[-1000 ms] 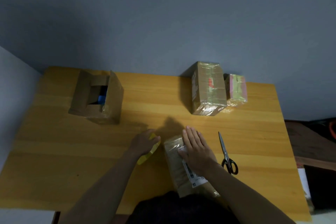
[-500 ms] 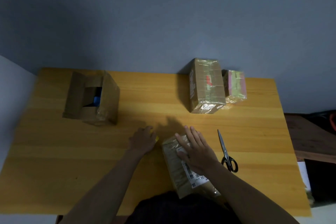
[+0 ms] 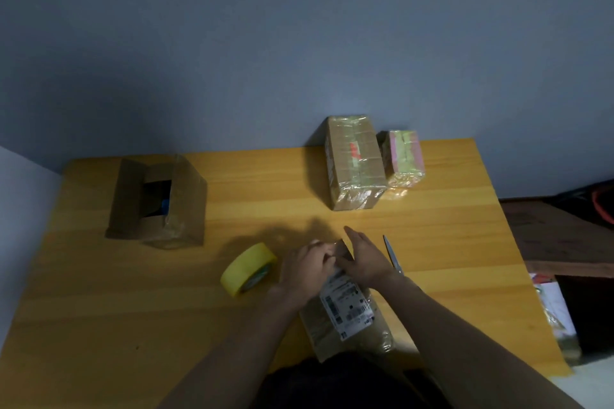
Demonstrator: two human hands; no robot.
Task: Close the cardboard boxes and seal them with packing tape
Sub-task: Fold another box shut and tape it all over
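Tape roll point(image 3: 247, 268) yellow; table point(image 3: 99, 292) orange-yellow wood grain. Boxes brown: near box point(image 3: 345, 319) w/ white label, black print. Small far box point(image 3: 403, 158) pink & green.

Two bare forearms enter from the bottom edge, no sleeves visible on either down to where the frame cuts them off. Left hand point(image 3: 307, 267) and right hand point(image 3: 367, 259): no gloves, rings, watch or wristband that can be made out in the dim light; fingers point(image 3: 352, 234) of the right hand are bare too. Between the forearms at the bottom centre, a dark garment point(image 3: 332, 382), black or near black, plain, with no print or seam discernible.
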